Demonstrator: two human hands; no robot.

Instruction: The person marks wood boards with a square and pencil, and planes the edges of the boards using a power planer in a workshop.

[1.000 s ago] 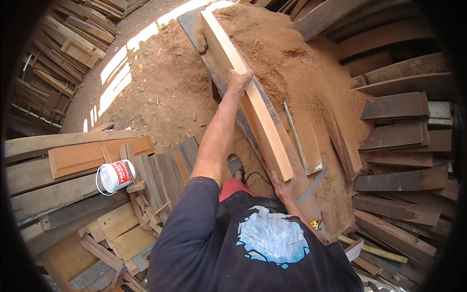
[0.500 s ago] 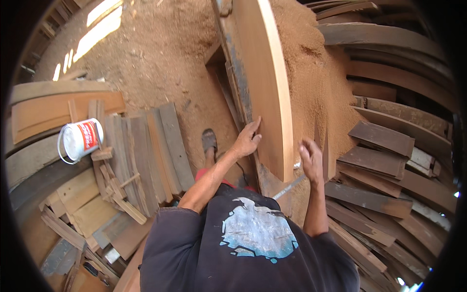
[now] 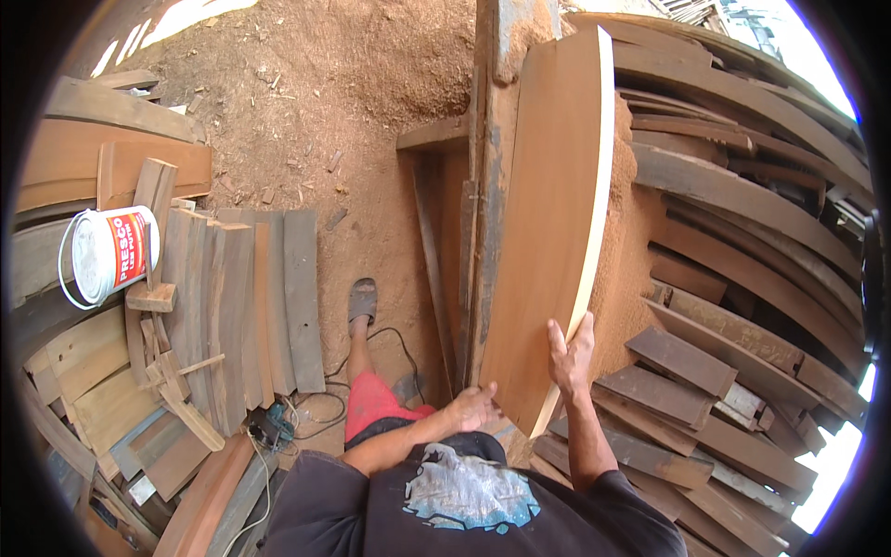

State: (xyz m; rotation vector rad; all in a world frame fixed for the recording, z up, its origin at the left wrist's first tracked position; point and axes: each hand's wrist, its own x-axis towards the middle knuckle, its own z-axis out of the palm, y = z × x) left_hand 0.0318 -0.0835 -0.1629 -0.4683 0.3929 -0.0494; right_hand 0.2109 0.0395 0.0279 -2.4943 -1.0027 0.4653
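A long, smooth wooden board (image 3: 548, 195) with a pale right edge lies lengthwise ahead of me on a worn work stand (image 3: 497, 186). My right hand (image 3: 570, 357) holds its right edge close to the near end, thumb and fingers about the rim. At the near left corner, my left hand (image 3: 471, 408) grips the board's edge from the side, its fingertips partly hidden by the wood.
Sawdust (image 3: 624, 251) is heaped right of the board, beside stacked dark planks (image 3: 687, 362). To the left are upright-laid boards (image 3: 302, 297), a white bucket (image 3: 111, 255) and a corded power tool (image 3: 271, 425). A cable (image 3: 408, 348) crosses the floor near my sandalled foot (image 3: 362, 302).
The board's near end has come closer to me. My right hand, raised apart from it before, now grips its right edge. My left hand has moved from its left side to the near corner.
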